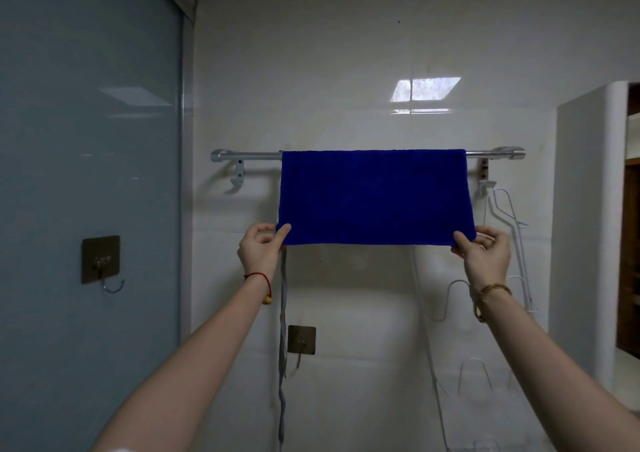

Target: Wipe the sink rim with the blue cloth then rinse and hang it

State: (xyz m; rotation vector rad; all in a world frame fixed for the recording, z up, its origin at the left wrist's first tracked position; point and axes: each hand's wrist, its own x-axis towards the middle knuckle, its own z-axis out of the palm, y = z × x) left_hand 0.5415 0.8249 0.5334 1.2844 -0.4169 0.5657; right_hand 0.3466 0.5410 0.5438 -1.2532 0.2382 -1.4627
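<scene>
The blue cloth [375, 197] hangs folded over a silver towel rail [247, 156] on the white tiled wall, spread flat across most of the rail. My left hand [262, 249] pinches the cloth's lower left corner between thumb and fingers. My right hand [485, 252] pinches the lower right corner the same way. Both arms reach up from below. No sink shows in this view.
A grey glass panel [90, 174] with a brown adhesive hook [100, 261] fills the left. A second brown hook [301, 340] sits low on the wall beside a hanging grey cord [283, 330]. White wire hangers [505, 216] hang at the right, near a doorway [632, 226].
</scene>
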